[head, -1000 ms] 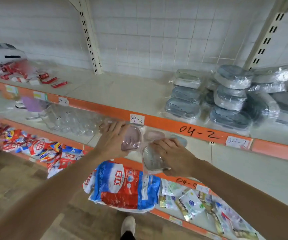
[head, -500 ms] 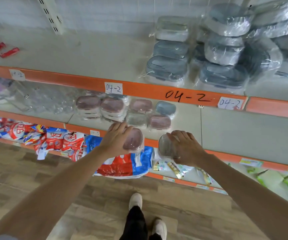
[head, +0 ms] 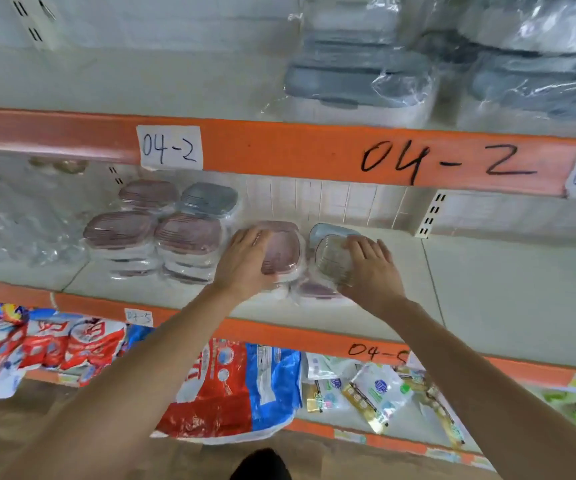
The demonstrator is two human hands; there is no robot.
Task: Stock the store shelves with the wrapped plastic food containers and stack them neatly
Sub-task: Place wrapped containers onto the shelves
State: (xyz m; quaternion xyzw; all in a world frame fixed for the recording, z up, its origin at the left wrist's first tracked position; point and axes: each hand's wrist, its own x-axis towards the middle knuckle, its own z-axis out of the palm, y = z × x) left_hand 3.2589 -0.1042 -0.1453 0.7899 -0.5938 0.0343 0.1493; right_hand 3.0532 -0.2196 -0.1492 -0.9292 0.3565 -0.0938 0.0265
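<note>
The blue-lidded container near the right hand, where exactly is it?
The blue-lidded container sits on the middle shelf, behind the clear container under the right hand.

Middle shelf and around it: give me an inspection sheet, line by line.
Surface: pale middle shelf with orange front edge, partly stocked.
Job's things: pink-lidded wrapped container under left hand; clear ribbed wrapped container under right hand, atop pink ones; stacked pink and grey containers to the left.
Clutter: crinkled clear wrap far left.
Grip: both hands hold containers.
Cables: nothing seen.
Surroundings: large grey wrapped boxes above; red-blue bags below.
</note>
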